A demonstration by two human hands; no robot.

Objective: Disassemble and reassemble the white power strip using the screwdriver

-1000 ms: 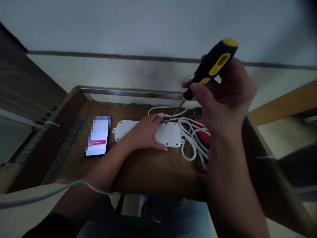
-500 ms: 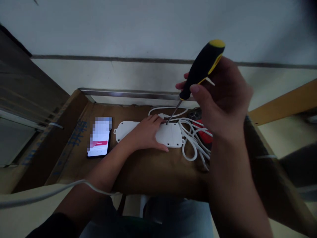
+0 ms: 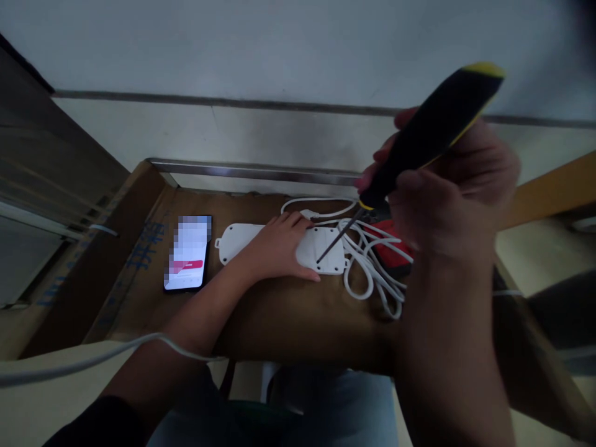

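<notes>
A white power strip (image 3: pixel 242 234) lies on the cardboard with small screw holes in its upward face. Across its middle spans my left hand (image 3: pixel 282 248), gripping it with the fingers at the far edge and the thumb at the near edge. My right hand (image 3: pixel 447 180) is closed around the black-and-yellow handle of a screwdriver (image 3: pixel 437 127). The shaft slants down to the left, its tip at a hole near the strip's near right edge. Whether the tip sits inside the hole I cannot tell. A white cord (image 3: pixel 365 273) lies in loops to the right.
Left of the strip lies a lit phone (image 3: pixel 189 254). A red-and-black object (image 3: pixel 388 242) is partly under the cord loops. Brown cardboard (image 3: pixel 279 323) covers the surface and rises at the left side. A white cable (image 3: pixel 93 366) crosses over my left forearm.
My right hand has moved right and nearer with the screwdriver. Its tip has gone from a hole at the strip's far edge to one at the near edge. My left hand stays put.
</notes>
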